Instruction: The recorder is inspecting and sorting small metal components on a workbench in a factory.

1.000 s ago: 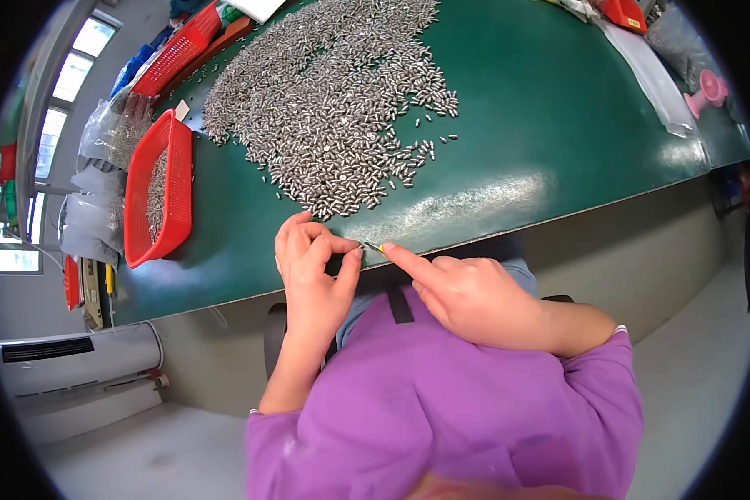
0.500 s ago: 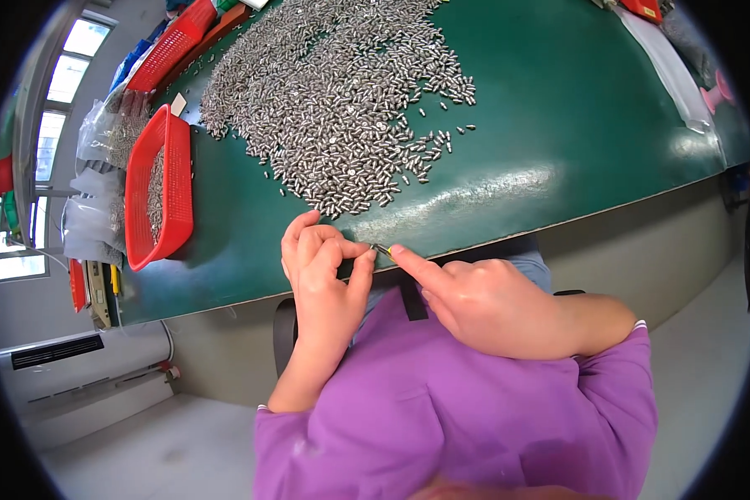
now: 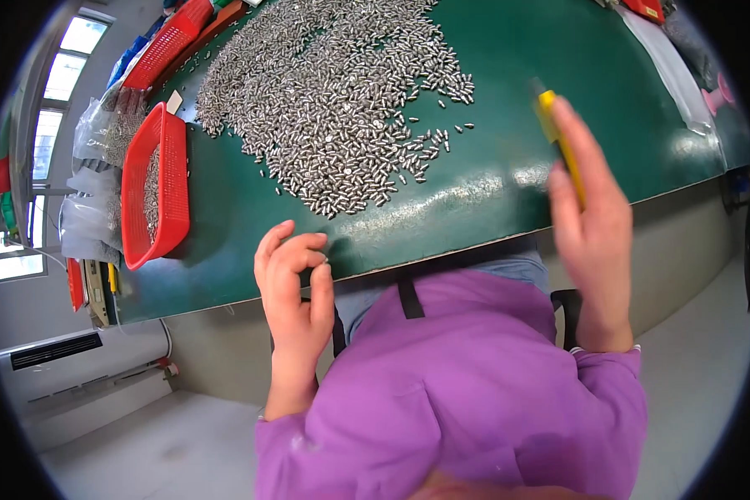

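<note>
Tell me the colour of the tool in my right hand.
The tool is mainly yellow, clearest in the head view.

The desk (image 3: 517,46) is deep green with a whitish sheen near its edge. The small metal pieces (image 3: 333,108) shine silver-grey. A bright red basket (image 3: 173,187) at left has a pattern of tiny holes, as does the red tray (image 3: 167,46) farther off. The slim tool (image 3: 570,162) is yellow, the top (image 3: 475,392) plain purple, the jeans (image 3: 508,270) pale blue.
</note>
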The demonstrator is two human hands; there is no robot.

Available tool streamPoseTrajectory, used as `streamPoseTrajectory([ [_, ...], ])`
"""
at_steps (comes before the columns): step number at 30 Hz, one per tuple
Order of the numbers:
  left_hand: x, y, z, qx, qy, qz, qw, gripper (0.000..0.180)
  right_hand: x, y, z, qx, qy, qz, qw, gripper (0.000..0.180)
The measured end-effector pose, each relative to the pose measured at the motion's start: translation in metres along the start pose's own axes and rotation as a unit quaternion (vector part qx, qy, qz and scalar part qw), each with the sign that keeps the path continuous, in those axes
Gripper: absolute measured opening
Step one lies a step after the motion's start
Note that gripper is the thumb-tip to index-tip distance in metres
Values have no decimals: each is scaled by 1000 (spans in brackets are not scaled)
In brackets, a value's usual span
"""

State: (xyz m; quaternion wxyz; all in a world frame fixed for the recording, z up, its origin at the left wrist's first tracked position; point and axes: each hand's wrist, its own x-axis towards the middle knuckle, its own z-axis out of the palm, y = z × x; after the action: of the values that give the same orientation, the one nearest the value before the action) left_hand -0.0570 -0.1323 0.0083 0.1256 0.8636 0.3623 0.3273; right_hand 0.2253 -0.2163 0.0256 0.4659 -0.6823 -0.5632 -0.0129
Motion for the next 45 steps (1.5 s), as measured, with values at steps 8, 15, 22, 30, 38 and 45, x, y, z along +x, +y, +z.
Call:
streamPoseTrajectory([
  [8,-7,9,10,-1,-168,70,983,15,14,88,-17,-259,31,106,960,50],
  [15,12,8,10,-225,-173,117,952,20,20,92,-13,-256,25,93,962,46],
  [22,55,-24,6,-500,-50,-111,857,14,41,102,-13,-322,-8,-10,947,39],
  [30,121,-29,28,-635,-130,-282,707,14,59,13,54,34,-215,-259,941,10],
  [38,121,-39,52,-715,-137,-303,615,13,66,13,84,-73,-273,-369,885,13],
  [45,120,-37,39,-690,-200,-332,611,13,105,-1,92,75,-213,-262,938,13],
])
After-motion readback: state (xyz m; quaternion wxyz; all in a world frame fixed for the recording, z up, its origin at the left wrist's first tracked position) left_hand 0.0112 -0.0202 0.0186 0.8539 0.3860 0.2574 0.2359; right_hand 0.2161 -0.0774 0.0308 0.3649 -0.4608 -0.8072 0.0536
